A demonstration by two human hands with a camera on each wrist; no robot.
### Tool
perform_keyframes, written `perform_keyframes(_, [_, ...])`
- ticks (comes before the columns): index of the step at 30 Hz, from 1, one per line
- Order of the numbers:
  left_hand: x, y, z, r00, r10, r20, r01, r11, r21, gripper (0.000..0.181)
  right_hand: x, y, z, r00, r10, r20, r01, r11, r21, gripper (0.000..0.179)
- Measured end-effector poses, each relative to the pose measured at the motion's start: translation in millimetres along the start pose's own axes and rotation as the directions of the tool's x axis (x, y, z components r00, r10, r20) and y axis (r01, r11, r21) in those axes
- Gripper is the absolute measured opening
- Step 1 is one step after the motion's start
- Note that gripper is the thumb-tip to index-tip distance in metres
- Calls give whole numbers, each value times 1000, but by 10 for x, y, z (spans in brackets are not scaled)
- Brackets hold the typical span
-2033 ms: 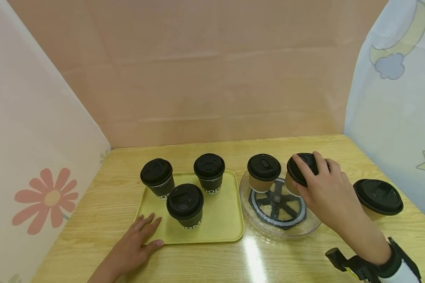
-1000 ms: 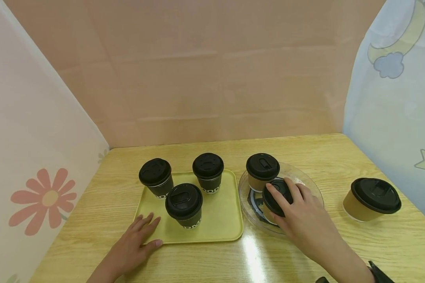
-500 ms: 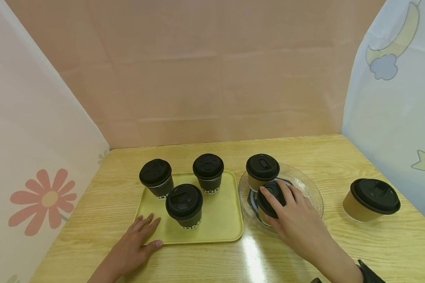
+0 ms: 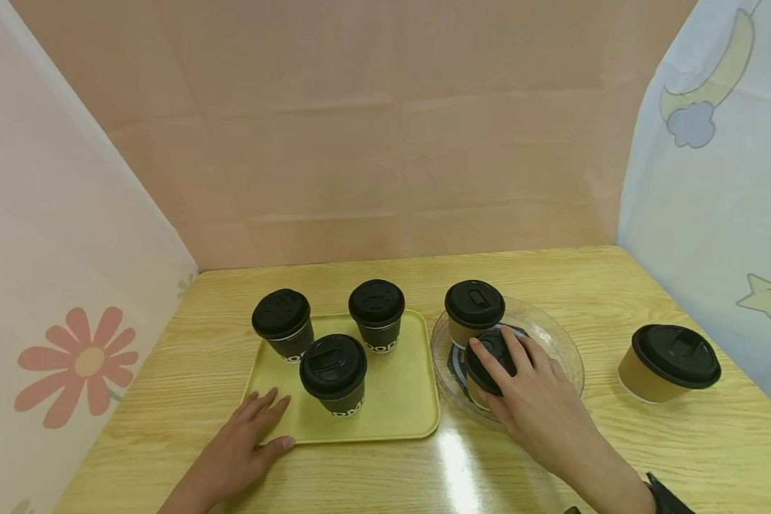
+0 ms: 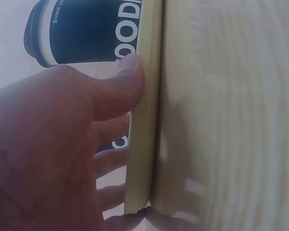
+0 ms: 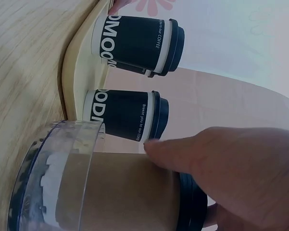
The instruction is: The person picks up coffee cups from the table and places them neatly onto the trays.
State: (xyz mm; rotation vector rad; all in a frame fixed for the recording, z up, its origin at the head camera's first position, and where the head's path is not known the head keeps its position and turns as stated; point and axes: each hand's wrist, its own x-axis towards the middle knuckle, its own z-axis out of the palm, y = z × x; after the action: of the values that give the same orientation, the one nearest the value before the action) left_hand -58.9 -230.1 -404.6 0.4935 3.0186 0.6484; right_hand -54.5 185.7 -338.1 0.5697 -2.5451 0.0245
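Observation:
My right hand (image 4: 540, 400) grips a brown paper coffee cup (image 6: 130, 192) by its black lid, thumb against its side in the right wrist view. This cup stands upright in the front left of a round clear dish (image 4: 570, 350), with part of the lid hidden by my fingers. Close behind it in the dish is another brown cup (image 4: 474, 308). My left hand (image 4: 238, 450) rests on the front left corner of a yellow tray (image 4: 398, 403), its thumb on the rim (image 5: 143, 144) and its fingers spread, holding nothing.
Three dark lidded cups stand at the tray: one at front (image 4: 334, 371), one at back left (image 4: 285, 325), one at back right (image 4: 377, 314). A third brown cup (image 4: 668, 364) sits on the wooden table (image 4: 373, 482) at right. Cloth walls (image 4: 385, 143) enclose the back and sides.
My right hand has brought the brown cup from the back right of the dish to its front left, beside the other cup. Since half a second ago it has hardly moved. My left hand stays put.

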Motion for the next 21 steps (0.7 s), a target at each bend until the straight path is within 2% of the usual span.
perform_keyframes(3, [-3,0,2,1000,9,-13,-9,1000,10,58,-28,12,-27,999,18,47,-18,1000,0,65])
perform_keyframes(7, [-10,-5,15,999,20,-26,-20,1000,11,58,-73,108,-133,995,66,76,-69,997,35,80])
perform_keyframes(12, [-17,-13,25,998,40,-53,-39,999,22,58,-168,403,-278,989,138,46,-141,987,80,82])
perform_keyframes(17, [-9,-15,18,997,44,-60,-43,999,25,57,-303,735,-321,974,223,51,-225,973,44,87])
perform_keyframes(21, [-1,-26,27,997,45,-60,-43,999,33,57,-374,953,-320,965,260,27,-261,965,21,89])
